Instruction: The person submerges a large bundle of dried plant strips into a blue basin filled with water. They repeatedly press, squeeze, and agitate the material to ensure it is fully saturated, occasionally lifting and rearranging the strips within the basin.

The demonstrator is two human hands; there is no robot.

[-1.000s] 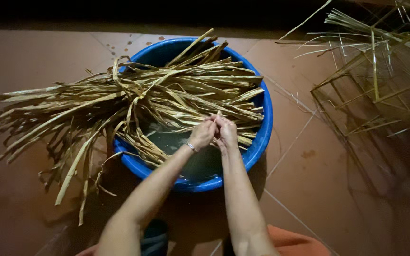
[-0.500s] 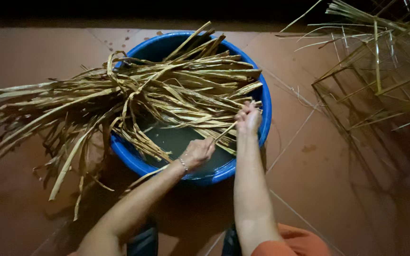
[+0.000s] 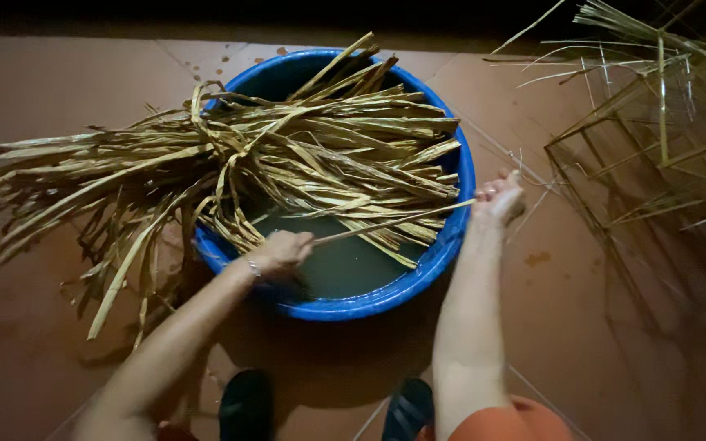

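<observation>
Stretching between the two hands is one thin dried leaf strip, running from the left hand over the near left part of the basin up to the right hand at the basin's right rim. The left hand's fingers are curled tight on the lower end of the strip. The right hand's fingers look loosely bent around the far end, though the hand is blurred and I cannot tell how firmly they close on it.

A second ago both hands were together over the middle of the basin, working at one spot; half a second ago they had begun to part, the right at the rim, the left near the front edge. Now they are well apart, the right hand has passed just outside the rim, and the strip is drawn out straight between them.

Under the strip lies one large bundle of dried leaves, tied with a knot of the same leaf near its middle; its right half rests in the basin, its left half spreads out over the floor. The bundle has kept its place. One round blue plastic basin holds murky water in its near part.

Around it is a reddish-brown tiled floor. At the upper right stands one frame of thin sticks, with loose pale stalks on top of it. Two dark sandals show at the bottom edge, and an orange garment beside them.
</observation>
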